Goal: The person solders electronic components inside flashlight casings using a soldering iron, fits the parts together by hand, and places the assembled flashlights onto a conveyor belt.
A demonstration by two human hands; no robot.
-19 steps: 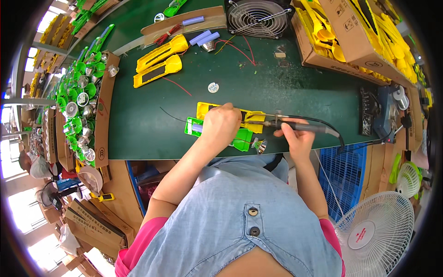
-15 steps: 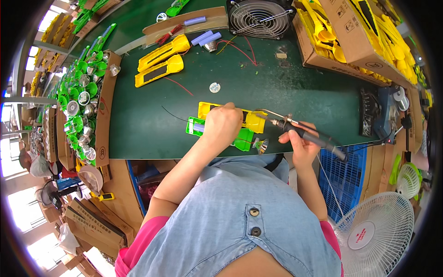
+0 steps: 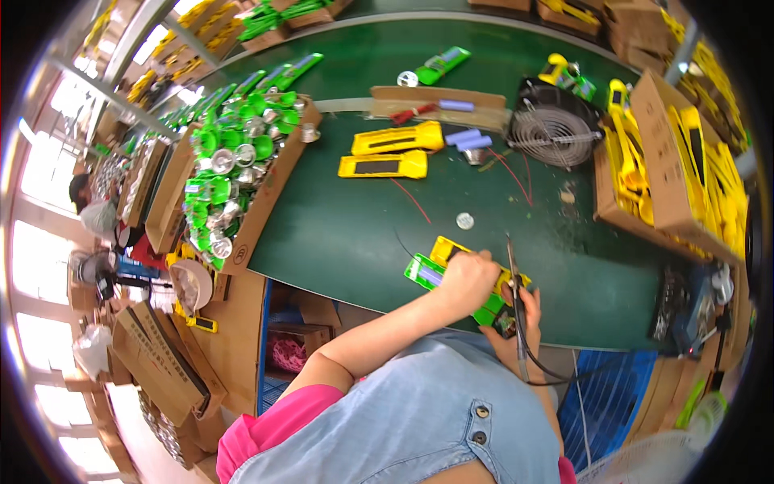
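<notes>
My left hand (image 3: pixel 470 282) is closed, pressed down over a yellow plastic flashlight casing (image 3: pixel 441 249) and the green casing (image 3: pixel 418 266) beside it. In the green one lies a lavender battery cell (image 3: pixel 430 277); a thin black wire rises from its left end. My right hand (image 3: pixel 516 327) grips a soldering iron (image 3: pixel 517 302), which points away from me with its thin tip over the table. The thumb and fingers of that hand are beside the right end of the casings, around the small lamp reflector (image 3: pixel 505 324), which they partly hide. My left fingertips are hidden.
Two yellow casings (image 3: pixel 383 165), battery cells (image 3: pixel 468 139) and loose red wires lie farther back. A round white disc (image 3: pixel 465 220) is nearer. A black fan (image 3: pixel 553 133) stands behind. Boxes of green parts (image 3: pixel 274 189) and yellow parts (image 3: pixel 657 161) flank the table.
The view has turned, so the table appears slanted. My right hand has come in to the casings' right end, and the soldering iron has swung from slanting to nearly upright in view.
</notes>
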